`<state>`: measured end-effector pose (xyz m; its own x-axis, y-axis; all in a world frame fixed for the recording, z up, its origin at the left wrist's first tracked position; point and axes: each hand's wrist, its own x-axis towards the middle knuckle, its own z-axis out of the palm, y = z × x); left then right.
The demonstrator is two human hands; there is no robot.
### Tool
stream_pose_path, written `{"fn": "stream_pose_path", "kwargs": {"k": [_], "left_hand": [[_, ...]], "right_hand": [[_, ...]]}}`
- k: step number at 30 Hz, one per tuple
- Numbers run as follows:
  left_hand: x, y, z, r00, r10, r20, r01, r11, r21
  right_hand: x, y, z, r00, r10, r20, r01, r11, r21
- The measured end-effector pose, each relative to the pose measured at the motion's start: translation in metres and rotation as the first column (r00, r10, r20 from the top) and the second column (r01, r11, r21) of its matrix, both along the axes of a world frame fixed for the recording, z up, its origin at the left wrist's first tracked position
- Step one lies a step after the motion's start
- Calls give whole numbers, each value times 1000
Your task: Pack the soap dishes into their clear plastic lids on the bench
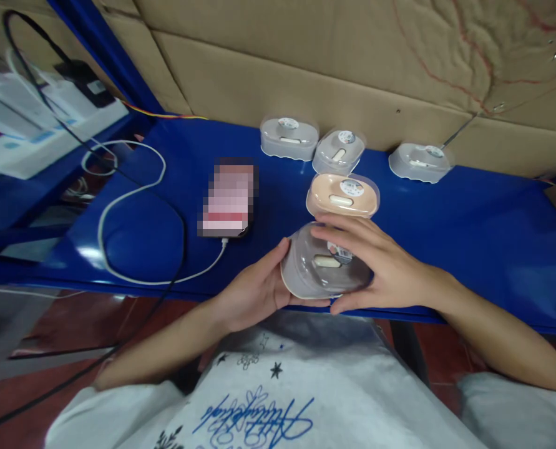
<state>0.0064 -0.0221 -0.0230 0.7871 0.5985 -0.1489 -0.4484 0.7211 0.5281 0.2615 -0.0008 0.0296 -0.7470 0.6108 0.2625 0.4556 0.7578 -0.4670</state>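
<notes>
Between my hands, above the table's front edge, is a grey oval plastic container with a clear lid, a white tab and a round sticker. My left hand supports it from the left and below, thumb on its side, some fingers hidden underneath. My right hand grips it from the right, fingers curved over the lid and thumb low at the front. Just beyond my right fingers lies a similar container with a peach-coloured inside.
Behind stand three more lidded containers: one at left, one in the middle, one at right. A phone lies left on the blue table, its white cable looping away. Chargers fill a power strip. Cardboard walls the back.
</notes>
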Motion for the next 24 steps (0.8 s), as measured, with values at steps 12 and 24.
{"fn": "stream_pose_path", "kwargs": {"k": [12, 24], "left_hand": [[-1, 0, 3, 992, 107, -66, -113, 989, -94], [-7, 0, -6, 998, 47, -29, -51, 987, -150]], "right_hand": [[17, 29, -16, 938, -234, -254, 69, 849, -524], [30, 27, 13, 953, -195, -233, -8, 750, -661]]}}
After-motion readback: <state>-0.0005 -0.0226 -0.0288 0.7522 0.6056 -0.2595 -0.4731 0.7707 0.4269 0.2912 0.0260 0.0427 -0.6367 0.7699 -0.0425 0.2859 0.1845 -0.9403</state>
